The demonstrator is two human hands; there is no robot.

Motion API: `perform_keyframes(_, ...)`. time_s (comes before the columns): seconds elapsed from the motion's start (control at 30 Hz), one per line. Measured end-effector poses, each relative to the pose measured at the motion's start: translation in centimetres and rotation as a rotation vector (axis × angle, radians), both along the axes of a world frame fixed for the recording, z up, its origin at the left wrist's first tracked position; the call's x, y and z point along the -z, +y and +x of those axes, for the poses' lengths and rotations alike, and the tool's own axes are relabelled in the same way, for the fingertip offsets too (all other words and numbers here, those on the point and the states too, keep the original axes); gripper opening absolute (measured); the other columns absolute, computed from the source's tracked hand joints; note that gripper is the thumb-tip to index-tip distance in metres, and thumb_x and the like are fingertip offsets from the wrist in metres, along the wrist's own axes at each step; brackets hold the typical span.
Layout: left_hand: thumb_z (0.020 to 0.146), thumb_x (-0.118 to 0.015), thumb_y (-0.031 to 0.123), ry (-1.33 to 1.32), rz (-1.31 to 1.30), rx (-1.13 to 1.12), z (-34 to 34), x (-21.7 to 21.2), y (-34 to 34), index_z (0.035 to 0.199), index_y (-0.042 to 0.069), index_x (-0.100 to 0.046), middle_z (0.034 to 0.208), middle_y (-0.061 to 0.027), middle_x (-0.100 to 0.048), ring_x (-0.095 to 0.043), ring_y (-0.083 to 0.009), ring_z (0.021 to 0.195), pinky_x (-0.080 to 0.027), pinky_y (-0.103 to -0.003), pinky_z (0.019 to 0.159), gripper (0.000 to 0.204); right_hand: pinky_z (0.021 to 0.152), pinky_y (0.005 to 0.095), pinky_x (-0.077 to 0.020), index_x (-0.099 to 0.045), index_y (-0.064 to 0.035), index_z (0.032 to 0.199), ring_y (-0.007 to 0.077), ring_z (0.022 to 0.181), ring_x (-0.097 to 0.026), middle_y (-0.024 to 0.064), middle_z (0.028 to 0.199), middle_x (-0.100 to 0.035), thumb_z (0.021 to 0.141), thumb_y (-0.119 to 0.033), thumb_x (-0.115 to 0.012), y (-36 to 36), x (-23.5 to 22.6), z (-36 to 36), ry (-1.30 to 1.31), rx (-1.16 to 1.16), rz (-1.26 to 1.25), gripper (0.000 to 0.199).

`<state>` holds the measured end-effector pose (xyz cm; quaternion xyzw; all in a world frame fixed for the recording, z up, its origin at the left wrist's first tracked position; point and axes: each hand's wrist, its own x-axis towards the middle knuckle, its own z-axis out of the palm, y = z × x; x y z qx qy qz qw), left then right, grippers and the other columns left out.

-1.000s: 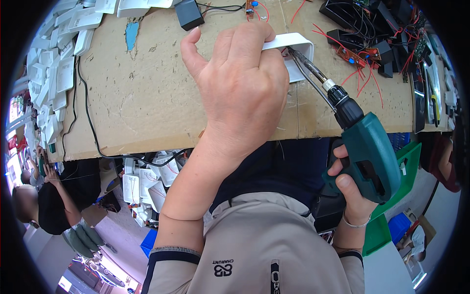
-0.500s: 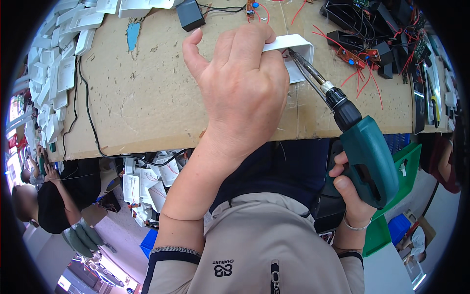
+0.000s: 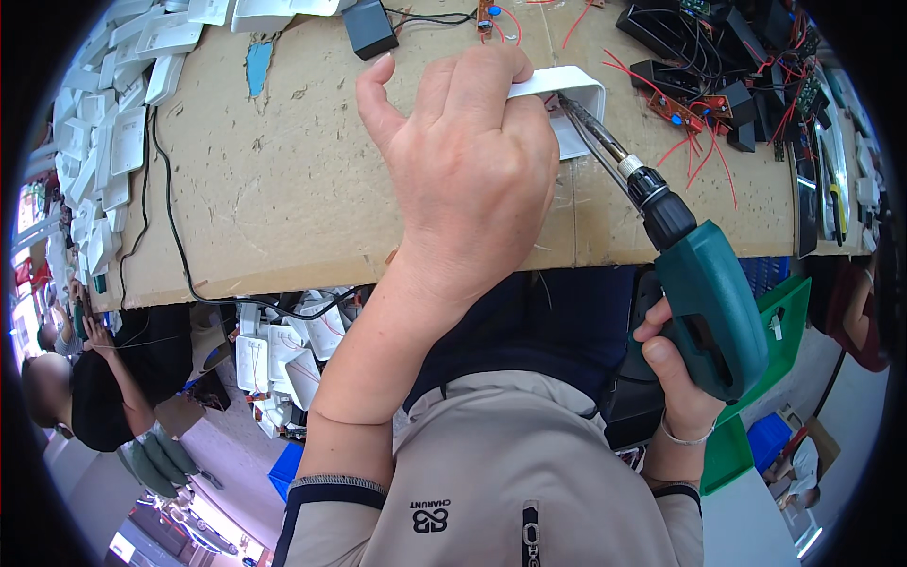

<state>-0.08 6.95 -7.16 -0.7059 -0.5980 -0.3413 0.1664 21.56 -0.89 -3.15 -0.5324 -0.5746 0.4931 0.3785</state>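
My left hand grips a small white plastic housing and holds it down on the cardboard-covered bench. My right hand is wrapped around the handle of a green and black electric screwdriver. The tool's long bit slants up and left into the open side of the white housing, right beside my left fingers. Most of the housing is hidden under my left hand.
Stacks of white plastic covers line the bench's left edge. Black modules with red wires crowd the far right. A black adapter and cable lie at the back. More white parts sit below the bench. A person sits lower left. Green bins stand right.
Hardly anything differs: my left hand stays clamped on the white housing and the screwdriver bit stays in it, shifted only slightly.
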Motion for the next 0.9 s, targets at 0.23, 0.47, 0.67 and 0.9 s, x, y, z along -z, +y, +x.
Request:
perform_keyframes(0.23, 0.065, -0.063, 0.009, -0.001, 0.001, -0.004, 0.03, 0.11, 0.07, 0.067, 0.008, -0.062, 0.087, 0.0007, -0.056, -0.053, -0.0153, 0.081, -0.026, -0.042, 0.088, 0.003, 0.064, 0.0251, -0.0512, -0.046, 0.0072, 0.11, 0.0142, 0.072, -0.061, 0.0128, 0.087, -0.061, 0.067, -0.004, -0.075, -0.07, -0.09, -0.19, 0.052, 0.037, -0.054, 0.053)
perform_keyframes(0.47, 0.064, -0.063, 0.009, 0.0, 0.002, -0.011, 0.07, 0.04, 0.09, 0.067, 0.008, -0.062, 0.087, 0.0012, -0.056, -0.053, -0.0154, 0.081, -0.026, -0.042, 0.088, 0.003, 0.062, 0.0267, -0.0499, -0.048, 0.0064, 0.111, 0.0171, 0.071, -0.06, 0.0175, 0.096, -0.059, 0.068, -0.01, -0.072, -0.18, -0.24, -0.61, 0.05, 0.022, -0.003, 0.052)
perform_keyframes(0.67, 0.064, -0.063, 0.009, -0.011, -0.006, -0.015, 0.05, 0.03, 0.11, 0.068, 0.008, -0.063, 0.087, 0.0012, -0.056, -0.053, -0.0156, 0.081, -0.026, -0.042, 0.088, 0.003, 0.064, 0.0266, -0.0496, -0.046, 0.0066, 0.11, 0.0166, 0.072, -0.061, 0.0183, 0.094, -0.061, 0.067, -0.009, -0.075, 0.01, -0.19, -0.74, 0.088, 0.029, -0.034, 0.054)
perform_keyframes(0.9, 0.065, -0.062, 0.009, -0.025, -0.003, -0.007, 0.11, 0.05, 0.13, 0.067, 0.007, -0.062, 0.087, 0.0009, -0.056, -0.052, -0.0156, 0.081, -0.026, -0.043, 0.088, 0.003, 0.064, 0.0261, -0.0493, -0.047, 0.0066, 0.11, 0.0161, 0.072, -0.061, 0.0176, 0.092, -0.061, 0.068, -0.009, -0.074, 0.28, 0.1, -0.69, 0.05, -0.002, 0.002, 0.052)
